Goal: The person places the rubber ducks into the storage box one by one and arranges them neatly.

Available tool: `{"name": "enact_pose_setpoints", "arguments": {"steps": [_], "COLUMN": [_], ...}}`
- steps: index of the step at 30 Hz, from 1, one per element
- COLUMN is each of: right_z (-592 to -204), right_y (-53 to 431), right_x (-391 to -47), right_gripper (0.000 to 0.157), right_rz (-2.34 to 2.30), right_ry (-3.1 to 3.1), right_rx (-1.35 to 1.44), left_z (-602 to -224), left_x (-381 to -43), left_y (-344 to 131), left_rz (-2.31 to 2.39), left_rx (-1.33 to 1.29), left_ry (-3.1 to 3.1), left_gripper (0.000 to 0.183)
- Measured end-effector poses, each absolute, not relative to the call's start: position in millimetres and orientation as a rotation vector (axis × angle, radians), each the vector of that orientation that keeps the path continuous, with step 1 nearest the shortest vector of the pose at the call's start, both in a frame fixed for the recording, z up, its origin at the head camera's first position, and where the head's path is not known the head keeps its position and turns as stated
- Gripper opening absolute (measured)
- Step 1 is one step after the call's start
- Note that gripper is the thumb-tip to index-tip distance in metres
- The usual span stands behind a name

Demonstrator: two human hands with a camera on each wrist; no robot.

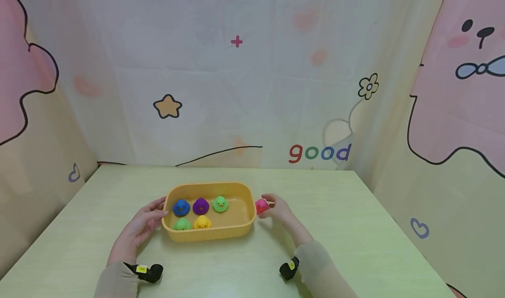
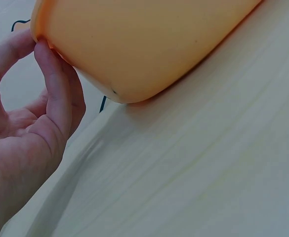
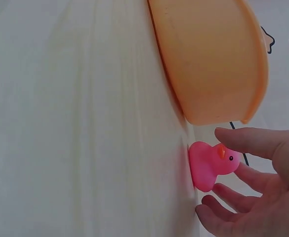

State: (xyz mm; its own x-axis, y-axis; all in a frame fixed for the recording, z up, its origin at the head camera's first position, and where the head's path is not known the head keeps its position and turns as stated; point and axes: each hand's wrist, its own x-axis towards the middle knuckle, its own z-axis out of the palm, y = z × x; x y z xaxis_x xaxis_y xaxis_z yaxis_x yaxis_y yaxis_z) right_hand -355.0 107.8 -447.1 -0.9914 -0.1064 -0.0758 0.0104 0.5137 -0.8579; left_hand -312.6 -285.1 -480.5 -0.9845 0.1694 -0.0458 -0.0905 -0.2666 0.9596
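Observation:
A shallow yellow plastic bin stands on the table with several small rubber ducks inside. These are a blue duck, a purple duck, two green ducks and a yellow duck. At the bin's left end my left hand holds the rim between thumb and fingers, as the left wrist view also shows. Outside the right end, a pink duck sits upright on the table. Around it my right hand has its fingers spread, with gaps showing between fingers and duck.
The pale table extends around the bin. Behind it rises a printed cloth backdrop, with cloth side walls to left and right. A black wrist camera is strapped to the left wrist, another black camera to the right.

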Motion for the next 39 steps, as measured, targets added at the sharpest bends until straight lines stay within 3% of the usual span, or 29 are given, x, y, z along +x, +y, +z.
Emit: {"name": "enact_pose_setpoints", "arguments": {"steps": [24, 39], "right_z": [-460.4, -443.9], "right_y": [98.0, 112.8], "right_x": [-370.9, -364.2], "right_gripper": [0.038, 0.044], "right_rz": [-1.349, -1.603], "right_ry": [2.709, 2.608], "right_rx": [-0.034, 0.16], "left_z": [-482.7, -480.3], "left_x": [-313.0, -311.6], "left_y": [-285.6, -284.8], "left_rz": [2.379, 2.384], "left_rx": [0.093, 0.14], "left_ry": [1.792, 1.795], "left_gripper": [0.068, 0.067]}}
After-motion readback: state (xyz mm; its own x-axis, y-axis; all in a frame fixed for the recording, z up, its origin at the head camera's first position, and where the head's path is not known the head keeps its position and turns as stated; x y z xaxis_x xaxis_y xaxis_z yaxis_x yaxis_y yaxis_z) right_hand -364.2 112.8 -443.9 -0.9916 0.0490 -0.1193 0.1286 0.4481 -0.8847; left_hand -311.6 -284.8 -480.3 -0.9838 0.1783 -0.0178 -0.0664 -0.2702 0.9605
